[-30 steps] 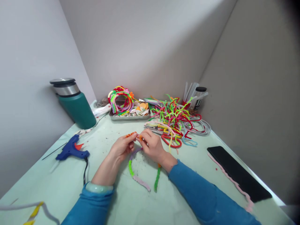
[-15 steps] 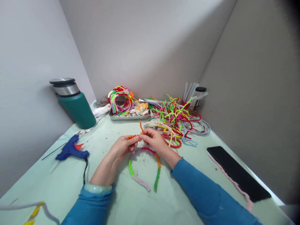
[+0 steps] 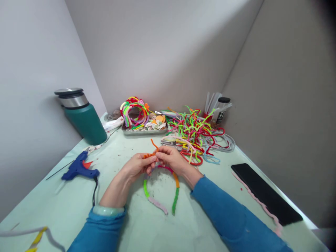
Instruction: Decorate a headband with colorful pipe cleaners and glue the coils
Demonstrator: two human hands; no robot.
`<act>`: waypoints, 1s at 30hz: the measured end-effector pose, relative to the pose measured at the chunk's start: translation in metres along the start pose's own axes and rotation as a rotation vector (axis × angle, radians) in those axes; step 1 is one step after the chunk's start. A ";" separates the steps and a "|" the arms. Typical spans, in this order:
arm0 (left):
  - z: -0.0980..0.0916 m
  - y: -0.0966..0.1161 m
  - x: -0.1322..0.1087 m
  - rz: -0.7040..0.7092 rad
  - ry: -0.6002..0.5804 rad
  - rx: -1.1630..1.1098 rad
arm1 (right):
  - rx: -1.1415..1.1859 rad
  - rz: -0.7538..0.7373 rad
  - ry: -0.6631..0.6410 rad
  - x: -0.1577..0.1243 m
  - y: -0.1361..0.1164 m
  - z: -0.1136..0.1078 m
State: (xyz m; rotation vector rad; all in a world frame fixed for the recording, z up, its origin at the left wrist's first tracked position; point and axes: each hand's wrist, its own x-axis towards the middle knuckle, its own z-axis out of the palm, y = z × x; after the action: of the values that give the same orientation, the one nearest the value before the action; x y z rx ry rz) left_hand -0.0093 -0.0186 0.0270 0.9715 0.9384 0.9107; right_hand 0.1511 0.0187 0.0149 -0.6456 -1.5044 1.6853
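Left hand [image 3: 139, 165] and right hand [image 3: 172, 159] are pinching a fuzzy orange pipe cleaner [image 3: 151, 153], fingers clamped on it; part coiled, tail uncoiled, multicoloured wrapped headband [image 3: 174, 199] lying beneath.

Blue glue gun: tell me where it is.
In the head view the blue glue gun lies at the left, nearer the camera than the green flask.

orange pipe cleaner [image 3: 151, 151] coiled, one end up, above multicolour headband [image 3: 160, 190]
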 end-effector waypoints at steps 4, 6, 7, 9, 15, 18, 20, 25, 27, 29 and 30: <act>0.000 0.000 0.000 -0.026 -0.005 0.012 | -0.031 -0.010 0.004 0.000 0.000 -0.001; -0.001 -0.001 0.001 -0.020 0.002 0.021 | -0.056 -0.014 0.011 0.000 0.000 0.000; -0.001 -0.001 0.002 -0.012 0.009 0.021 | -0.080 -0.021 0.021 0.001 0.000 0.001; -0.002 -0.002 0.003 0.005 0.038 0.020 | -0.162 -0.055 0.070 0.002 0.000 0.003; -0.005 -0.004 0.006 0.011 0.156 0.078 | -0.657 -0.435 0.316 -0.002 0.001 0.001; -0.005 -0.005 0.006 0.015 0.170 0.104 | -0.963 -0.535 0.192 -0.006 -0.001 -0.002; -0.005 -0.006 0.007 0.018 0.173 0.114 | -1.125 -0.550 0.148 -0.008 -0.001 -0.004; -0.003 -0.006 0.007 0.028 0.199 0.148 | -1.335 -0.584 0.173 -0.007 -0.001 -0.005; -0.003 -0.005 0.007 0.032 0.201 0.155 | -1.382 -0.606 0.186 -0.005 -0.001 -0.004; -0.003 -0.005 0.007 0.033 0.195 0.160 | -1.415 -0.631 0.186 -0.005 -0.001 -0.004; -0.003 -0.005 0.006 0.034 0.192 0.164 | -1.424 -0.642 0.180 -0.004 -0.001 -0.003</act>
State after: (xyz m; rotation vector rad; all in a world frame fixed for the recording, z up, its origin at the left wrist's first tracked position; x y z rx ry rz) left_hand -0.0089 -0.0133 0.0203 1.0546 1.1763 0.9801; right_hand 0.1564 0.0174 0.0146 -0.8016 -2.2901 -0.1113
